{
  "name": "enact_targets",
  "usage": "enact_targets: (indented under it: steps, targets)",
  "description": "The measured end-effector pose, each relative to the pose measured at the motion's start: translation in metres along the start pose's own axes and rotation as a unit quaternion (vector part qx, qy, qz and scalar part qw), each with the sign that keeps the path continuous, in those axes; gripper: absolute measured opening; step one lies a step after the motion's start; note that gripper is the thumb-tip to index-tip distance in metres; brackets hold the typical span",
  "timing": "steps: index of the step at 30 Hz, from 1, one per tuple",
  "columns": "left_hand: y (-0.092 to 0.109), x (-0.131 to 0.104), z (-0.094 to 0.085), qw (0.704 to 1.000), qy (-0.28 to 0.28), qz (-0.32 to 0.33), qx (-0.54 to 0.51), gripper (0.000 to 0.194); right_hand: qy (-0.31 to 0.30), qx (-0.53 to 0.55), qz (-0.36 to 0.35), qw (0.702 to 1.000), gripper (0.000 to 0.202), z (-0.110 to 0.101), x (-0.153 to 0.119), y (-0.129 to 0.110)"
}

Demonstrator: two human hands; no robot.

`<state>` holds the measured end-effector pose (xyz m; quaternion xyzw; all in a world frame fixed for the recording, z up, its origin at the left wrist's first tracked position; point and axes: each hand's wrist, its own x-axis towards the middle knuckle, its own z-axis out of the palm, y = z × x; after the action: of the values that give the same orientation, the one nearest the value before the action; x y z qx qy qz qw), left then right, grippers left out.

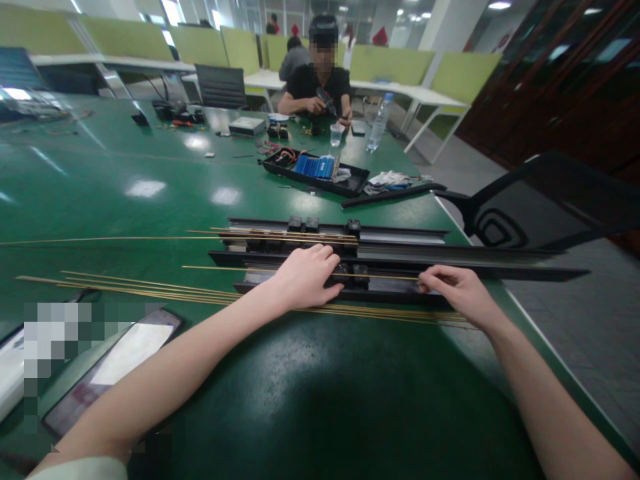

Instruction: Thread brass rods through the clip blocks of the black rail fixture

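My right hand pinches the right end of a thin brass rod between thumb and fingertips. The rod runs left through small black blocks in the nearest black channel rail and passes under my left hand. My left hand reaches over that rail, its thumb and fingers closed around a black block; the palm hides part of the rod and rail. Behind it lie more black rails with blocks and several brass rods across them.
Loose brass rods lie along the rail's near side. A phone-like device is by my left forearm. Beyond are a black tray with a blue part, gloves, a bottle and a seated person. A chair stands right.
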<state>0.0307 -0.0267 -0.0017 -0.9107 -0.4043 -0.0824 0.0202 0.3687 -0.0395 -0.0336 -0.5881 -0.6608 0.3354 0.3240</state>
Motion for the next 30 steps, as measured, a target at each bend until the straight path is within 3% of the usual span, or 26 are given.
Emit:
enact_targets:
  steps: [30]
  targets:
    - [0.001, -0.001, 0.0, 1.0, -0.004, 0.0, 0.004, 0.037, -0.026, 0.054, 0.036, 0.998, 0.043, -0.014, -0.005, -0.003]
